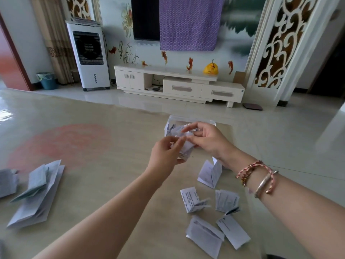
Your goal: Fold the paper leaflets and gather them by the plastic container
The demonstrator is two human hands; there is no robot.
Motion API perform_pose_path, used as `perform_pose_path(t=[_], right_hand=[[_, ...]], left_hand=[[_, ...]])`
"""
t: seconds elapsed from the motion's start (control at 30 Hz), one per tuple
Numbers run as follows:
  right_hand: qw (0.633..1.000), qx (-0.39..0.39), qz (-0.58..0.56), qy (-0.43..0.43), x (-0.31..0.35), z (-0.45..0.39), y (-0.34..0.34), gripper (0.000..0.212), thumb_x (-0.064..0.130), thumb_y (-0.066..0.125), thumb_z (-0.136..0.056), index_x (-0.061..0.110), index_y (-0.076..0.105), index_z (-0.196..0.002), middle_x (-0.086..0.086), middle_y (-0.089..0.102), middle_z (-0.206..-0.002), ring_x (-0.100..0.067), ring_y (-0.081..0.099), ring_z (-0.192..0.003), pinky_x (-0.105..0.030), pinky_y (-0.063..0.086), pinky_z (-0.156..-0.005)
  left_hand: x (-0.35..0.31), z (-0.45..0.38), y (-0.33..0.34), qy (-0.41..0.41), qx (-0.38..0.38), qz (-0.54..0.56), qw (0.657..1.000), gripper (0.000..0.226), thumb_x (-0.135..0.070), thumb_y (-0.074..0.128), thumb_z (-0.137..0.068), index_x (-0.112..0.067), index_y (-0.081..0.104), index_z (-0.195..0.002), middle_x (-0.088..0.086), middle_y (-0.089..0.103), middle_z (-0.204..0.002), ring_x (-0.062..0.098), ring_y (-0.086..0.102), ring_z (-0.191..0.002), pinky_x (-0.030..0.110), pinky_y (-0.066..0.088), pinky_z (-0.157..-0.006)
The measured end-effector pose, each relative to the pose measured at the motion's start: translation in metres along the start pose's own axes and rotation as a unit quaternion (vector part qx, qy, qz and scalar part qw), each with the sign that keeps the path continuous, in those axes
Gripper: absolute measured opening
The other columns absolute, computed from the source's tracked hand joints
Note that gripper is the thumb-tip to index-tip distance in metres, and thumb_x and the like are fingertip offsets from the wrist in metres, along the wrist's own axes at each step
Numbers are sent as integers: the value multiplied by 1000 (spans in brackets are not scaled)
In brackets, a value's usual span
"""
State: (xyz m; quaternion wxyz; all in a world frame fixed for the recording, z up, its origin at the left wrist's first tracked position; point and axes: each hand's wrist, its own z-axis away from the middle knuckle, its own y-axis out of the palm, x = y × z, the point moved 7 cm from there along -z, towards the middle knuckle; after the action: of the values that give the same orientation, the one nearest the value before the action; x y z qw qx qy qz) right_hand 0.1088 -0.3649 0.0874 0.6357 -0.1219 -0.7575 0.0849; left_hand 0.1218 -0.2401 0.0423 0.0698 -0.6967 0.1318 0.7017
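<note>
Both hands work a small white printed leaflet (184,146) just in front of the clear plastic container (172,119), which holds folded papers. My left hand (165,156) grips the leaflet from below and the left. My right hand (207,140) pinches its upper edge with thumb and fingers. Several folded leaflets lie on the table to the right of my arms: one tented (210,173), two beside each other (193,200) (226,201), and two nearer me (204,237) (233,231).
Larger, partly folded leaflets (37,195) lie spread at the table's left, with another (7,182) at the left edge. The beige table (104,165) has a faded red patch. Beyond it stand a white TV cabinet (179,85) and an air cooler (88,57).
</note>
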Motion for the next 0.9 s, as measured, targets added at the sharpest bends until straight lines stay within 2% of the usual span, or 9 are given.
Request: perform_pose_path(t=[0.1, 0.17, 0.23, 0.33, 0.53, 0.6, 0.67, 0.77, 0.9], right_hand=[[998, -25, -48, 16, -5, 4, -16, 19, 3, 65, -87, 11, 59, -103, -10, 71, -94, -15, 68, -83, -22, 55, -74], [997, -63, -39, 17, -7, 10, -35, 20, 3, 66, -86, 12, 59, -102, -10, 69, -102, -17, 66, -89, -21, 53, -73], [992, -102, 79, 10, -8, 17, -60, 22, 1, 66, -84, 13, 59, -101, -9, 65, -106, -16, 60, -89, -19, 48, -73], [959, -86, 262, 71, -22, 28, -88, 25, 9, 67, -82, 19, 56, -102, -5, 57, -112, -16, 54, -86, -27, 45, -76], [886, -102, 413, 184, -52, 43, -100, 41, 52, 64, -82, 17, 53, -100, -2, 62, -91, -21, 58, -88, -32, 45, -74], [871, -95, 450, 175, -56, 41, -94, 34, 47, 62, -83, 13, 59, -79, -3, 66, -74, -22, 61, -78, -30, 43, -61], [866, -105, 457, 171, -57, 38, -92, 30, 33, 60, -82, 14, 51, -61, -4, 58, -59, -27, 57, -68, -28, 34, -51], [869, -177, 441, 140, -44, 37, -104, 22, 21, 57, -82, 12, 50, -64, -2, 53, -62, -25, 53, -65, -26, 31, -49], [902, -243, 357, 0, 1, 39, -100, 19, 18, 59, -87, 10, 54, -71, -2, 61, -68, -17, 58, -65, -27, 39, -53]], left_hand=[[-1, 1, 5, -8, -8, 35, 999, 6, -10, 60, -93, -5, 62, -91, 20, 64, -97, 20, 66, -80, 30, 60, -67], [1, 0, 6, -16, -26, 46, 998, 7, -4, 58, -92, -7, 61, -87, 21, 64, -104, 22, 66, -81, 30, 60, -65], [3, -3, 6, -7, -51, 22, 998, 12, -1, 56, -91, -12, 59, -88, 20, 63, -109, 25, 66, -87, 30, 60, -63], [2, -2, 8, 13, -73, -40, 996, 23, 1, 46, -89, -21, 53, -90, 15, 62, -110, 30, 67, -92, 36, 61, -65], [2, 0, 26, 16, -58, -97, 993, 35, 6, 30, -92, -8, 61, -85, 5, 54, -104, 27, 59, -99, 32, 59, -69], [4, 2, 29, 5, -56, -102, 993, 36, 9, 28, -90, -4, 62, -89, 3, 55, -99, 28, 58, -100, 31, 58, -71], [5, 3, 26, 0, -62, -101, 993, 36, 9, 28, -89, -5, 62, -89, 3, 54, -99, 28, 58, -99, 35, 58, -74], [2, 2, 16, -1, -78, -119, 990, 33, 4, 32, -90, -11, 62, -88, 0, 57, -94, 22, 60, -86, 46, 56, -84], [-3, 1, 14, 6, -71, -118, 990, 15, -19, 53, -94, -9, 64, -92, 0, 61, -85, 21, 63, -80, 49, 55, -85]])
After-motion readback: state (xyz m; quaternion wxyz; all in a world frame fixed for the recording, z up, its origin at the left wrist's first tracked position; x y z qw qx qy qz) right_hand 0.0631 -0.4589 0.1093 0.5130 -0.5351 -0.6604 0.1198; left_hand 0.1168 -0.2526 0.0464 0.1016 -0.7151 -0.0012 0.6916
